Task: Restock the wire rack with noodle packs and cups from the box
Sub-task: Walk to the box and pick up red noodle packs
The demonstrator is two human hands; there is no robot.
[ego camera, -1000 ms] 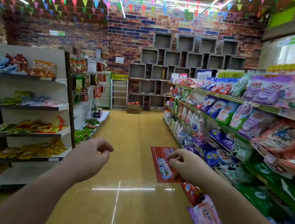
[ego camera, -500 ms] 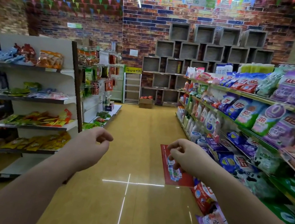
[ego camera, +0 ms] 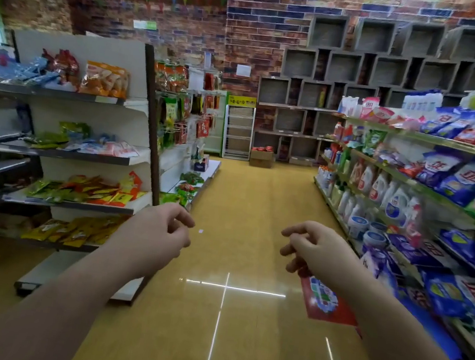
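Observation:
A white wire rack [ego camera: 237,132] with a yellow sign on top stands at the far end of the aisle against the brick wall. Just right of it a cardboard box [ego camera: 260,158] sits on the floor, with red-topped items showing at its top. My left hand [ego camera: 158,234] and my right hand [ego camera: 313,251] hang in front of me at mid-frame, far short of the rack and box. Both have loosely curled, parted fingers and hold nothing.
Shelves of snack packs [ego camera: 85,192] line the left side, and shelves of detergent bags and bottles [ego camera: 410,204] line the right. A red pack or sheet [ego camera: 325,303] lies on the yellow floor [ego camera: 244,211] below my right hand.
The view has moved forward along the aisle, so the rack and box appear larger and nearer. The red sheet has slid lower and right. Both hands stay empty in front of me.

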